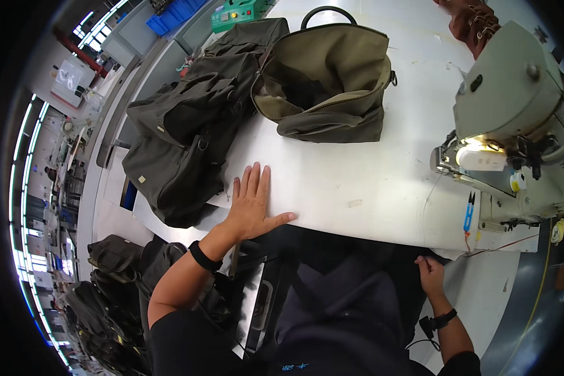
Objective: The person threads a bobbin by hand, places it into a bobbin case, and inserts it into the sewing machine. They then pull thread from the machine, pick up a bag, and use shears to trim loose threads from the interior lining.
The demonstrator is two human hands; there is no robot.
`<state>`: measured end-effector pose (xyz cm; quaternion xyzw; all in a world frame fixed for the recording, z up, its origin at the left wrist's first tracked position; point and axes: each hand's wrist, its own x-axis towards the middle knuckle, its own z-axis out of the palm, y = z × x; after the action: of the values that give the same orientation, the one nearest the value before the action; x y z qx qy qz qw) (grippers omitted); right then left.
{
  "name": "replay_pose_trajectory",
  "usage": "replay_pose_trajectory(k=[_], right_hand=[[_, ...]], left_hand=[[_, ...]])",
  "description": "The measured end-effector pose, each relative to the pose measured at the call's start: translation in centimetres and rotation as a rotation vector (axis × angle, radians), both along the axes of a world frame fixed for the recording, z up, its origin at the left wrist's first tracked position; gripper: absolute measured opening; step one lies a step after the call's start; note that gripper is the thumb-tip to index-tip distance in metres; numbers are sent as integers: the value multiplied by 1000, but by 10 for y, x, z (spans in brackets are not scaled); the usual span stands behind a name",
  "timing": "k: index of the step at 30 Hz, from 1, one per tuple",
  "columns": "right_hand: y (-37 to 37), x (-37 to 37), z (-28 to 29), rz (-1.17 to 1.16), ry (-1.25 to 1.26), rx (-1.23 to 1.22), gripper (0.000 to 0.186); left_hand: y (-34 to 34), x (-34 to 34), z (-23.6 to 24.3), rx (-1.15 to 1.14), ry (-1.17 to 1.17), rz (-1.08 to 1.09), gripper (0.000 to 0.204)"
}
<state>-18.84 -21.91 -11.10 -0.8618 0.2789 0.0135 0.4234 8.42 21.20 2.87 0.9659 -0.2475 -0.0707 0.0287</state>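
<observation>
My left hand [252, 210] lies flat on the white table [338, 178], fingers spread, with nothing in it. Just left of its fingertips is a pile of dark olive fabric bags [188, 128]. Beyond the hand, an olive bag [332, 81] stands with its zipped mouth gaping and its black handle raised at the back. My right hand [430, 276] is low, just below the table's front edge, its fingers curled closed against dark cloth. Whether anything is inside those fingers is hidden. Blue thread snips [469, 214] lie on the table above it.
A sewing machine [507, 100] with a lit lamp stands at the right. Reddish-brown material [473, 25] shows behind it. A green box [237, 15] and blue bin [172, 22] sit at the far left. More dark bags [100, 313] are heaped low on the left.
</observation>
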Motion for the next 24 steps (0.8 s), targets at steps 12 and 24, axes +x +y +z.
replay_pose_trajectory(k=[12,24], right_hand=[[-27,25,-40,88,-259,-200,30],[-69,-19,-34,-39,-158,55,21]], left_hand=[[-41,139,151,-882,202,163,69],[-63,158,133,-870,483,495,37]])
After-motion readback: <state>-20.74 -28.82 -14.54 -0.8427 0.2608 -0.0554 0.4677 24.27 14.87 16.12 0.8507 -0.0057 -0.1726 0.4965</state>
